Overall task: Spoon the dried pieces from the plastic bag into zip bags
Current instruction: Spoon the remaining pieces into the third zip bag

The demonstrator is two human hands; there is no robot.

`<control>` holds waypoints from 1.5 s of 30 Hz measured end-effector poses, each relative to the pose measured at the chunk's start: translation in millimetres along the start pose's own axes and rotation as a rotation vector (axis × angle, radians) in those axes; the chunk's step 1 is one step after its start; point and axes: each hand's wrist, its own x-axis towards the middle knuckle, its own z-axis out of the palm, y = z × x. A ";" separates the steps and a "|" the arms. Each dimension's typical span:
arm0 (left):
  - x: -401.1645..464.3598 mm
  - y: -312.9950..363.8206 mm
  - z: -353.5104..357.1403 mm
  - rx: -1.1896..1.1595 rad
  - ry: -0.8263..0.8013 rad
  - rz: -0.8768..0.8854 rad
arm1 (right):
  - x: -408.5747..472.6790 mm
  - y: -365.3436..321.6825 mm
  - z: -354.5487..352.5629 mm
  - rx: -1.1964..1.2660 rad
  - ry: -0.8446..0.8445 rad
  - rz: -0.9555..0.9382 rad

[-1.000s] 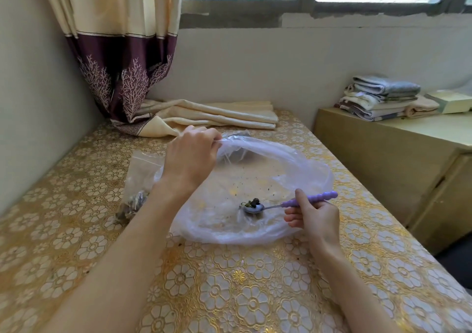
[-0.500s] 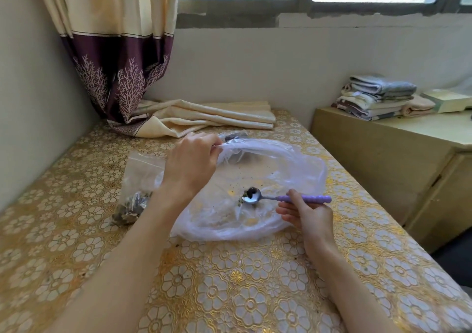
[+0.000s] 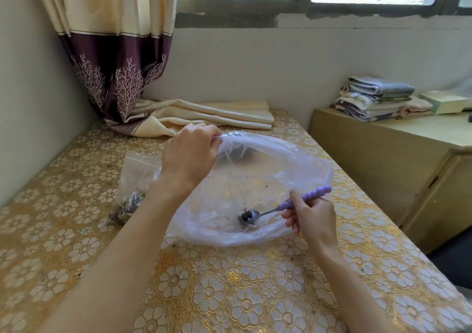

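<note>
A large clear plastic bag (image 3: 275,164) lies open on the table, nearly empty, with crumbs and a few dark dried pieces near its front. My left hand (image 3: 190,154) grips the bag's rim at the back left and holds the mouth up. My right hand (image 3: 309,212) holds a spoon by its purple beaded handle (image 3: 306,197). The metal bowl of the spoon (image 3: 249,215) is low inside the bag with dark pieces (image 3: 245,214) in it. A small zip bag (image 3: 132,187) with dried pieces at its bottom lies left of my forearm, partly hidden by it.
The table carries a gold floral cloth (image 3: 229,289). A cream curtain end (image 3: 204,114) lies folded at the back, against the wall. To the right stands a wooden cabinet (image 3: 383,159) with stacked towels (image 3: 375,98) and a box (image 3: 444,101).
The spoon rose slightly inside the bag half a second ago, then dropped back to the bag's front bottom, its handle tilted up. My left hand keeps its grip on the rim.
</note>
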 end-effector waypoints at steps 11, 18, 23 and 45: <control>-3.2 10.2 -7.2 -0.041 -0.022 0.034 | 6.4 10.4 7.9 0.248 0.019 0.212; -1.9 8.1 -4.6 -0.069 -0.063 0.018 | 8.6 2.1 7.1 0.433 0.009 0.291; -1.5 1.1 2.2 -0.084 -0.089 -0.003 | 11.7 -5.7 10.2 0.458 -0.009 0.293; -61.9 -102.0 -20.8 -0.177 0.209 -0.196 | 16.4 -16.1 25.9 0.315 0.044 0.101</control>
